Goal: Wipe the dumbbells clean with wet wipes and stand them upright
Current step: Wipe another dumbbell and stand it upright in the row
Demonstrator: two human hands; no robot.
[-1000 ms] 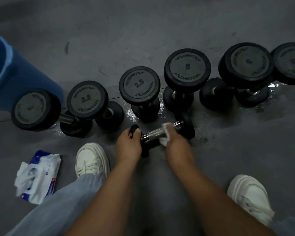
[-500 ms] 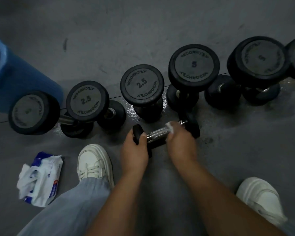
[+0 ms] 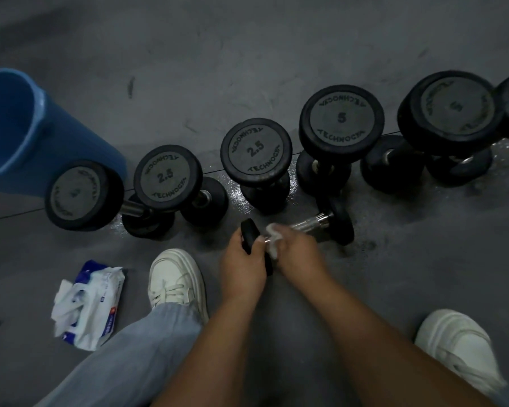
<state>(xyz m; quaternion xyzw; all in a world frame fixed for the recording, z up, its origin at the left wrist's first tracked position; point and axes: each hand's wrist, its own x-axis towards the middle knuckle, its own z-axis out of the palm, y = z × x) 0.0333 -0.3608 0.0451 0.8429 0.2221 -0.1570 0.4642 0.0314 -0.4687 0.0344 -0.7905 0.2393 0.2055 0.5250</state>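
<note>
My left hand (image 3: 243,259) grips the near black head of the small chrome-handled dumbbell (image 3: 312,221). The dumbbell lies sideways, its far head on the grey floor (image 3: 276,54), just in front of the row of upright black round-headed dumbbells (image 3: 256,151). My right hand (image 3: 297,254) curls round the handle and holds a crumpled white wet wipe (image 3: 272,232) against it beside that head. A white-and-blue wipe pack (image 3: 91,301) lies to the left.

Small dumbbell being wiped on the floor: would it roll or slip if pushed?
The small dumbbell probably rolls: round heads, lying sideways. Thick heads suggest heft for its size. Its chrome handle, under the wet wipe, may be slick.
</note>
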